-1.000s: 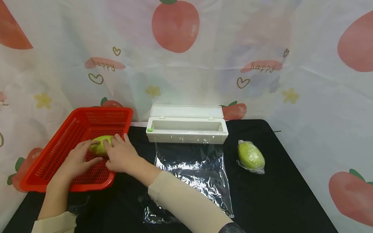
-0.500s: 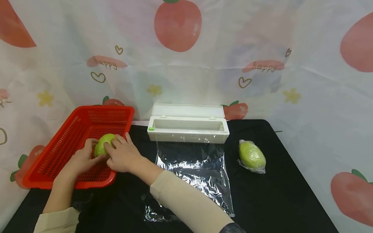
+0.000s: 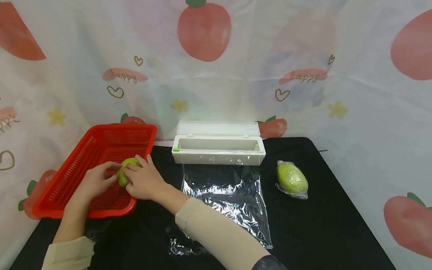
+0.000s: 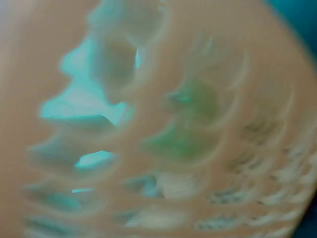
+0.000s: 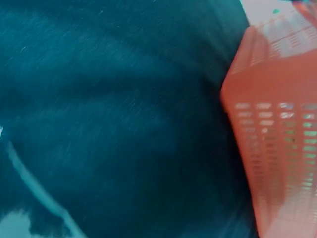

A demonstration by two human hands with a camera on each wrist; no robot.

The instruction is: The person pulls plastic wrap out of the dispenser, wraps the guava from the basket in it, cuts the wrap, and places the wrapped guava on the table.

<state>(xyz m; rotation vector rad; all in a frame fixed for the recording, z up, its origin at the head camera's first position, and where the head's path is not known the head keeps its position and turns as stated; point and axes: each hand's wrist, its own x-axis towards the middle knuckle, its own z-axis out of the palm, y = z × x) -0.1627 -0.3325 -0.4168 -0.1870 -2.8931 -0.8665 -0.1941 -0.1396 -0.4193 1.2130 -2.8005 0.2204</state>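
In the head view, a smooth yellow-green fruit (image 3: pixel 123 180) is between both hands over the front right part of the red basket (image 3: pixel 148 140). My left hand (image 3: pixel 96 180) grips its left side with thumb and fingers. From the right, my right hand (image 3: pixel 146 180) holds it, the fingers lying across its side and hiding part of it. A similar fruit (image 3: pixel 292 179), wrapped in clear film, lies on the right of the black table. Blurred basket mesh (image 4: pixel 133 144) fills the left wrist view. The basket's side (image 5: pixel 267 129) appears at the right of the right wrist view.
A white cling film box (image 3: pixel 219 157) stands at the back with its lid up. From it a sheet of clear film (image 3: pixel 233 210) stretches forward over the black cloth (image 3: pixel 317 232), partly under the right forearm. Behind hangs a printed curtain (image 3: pixel 236 93).
The fruit has turned between the hands and shifted slightly right. My left hand has moved right along with it, while the right hand has stayed nearly in place.
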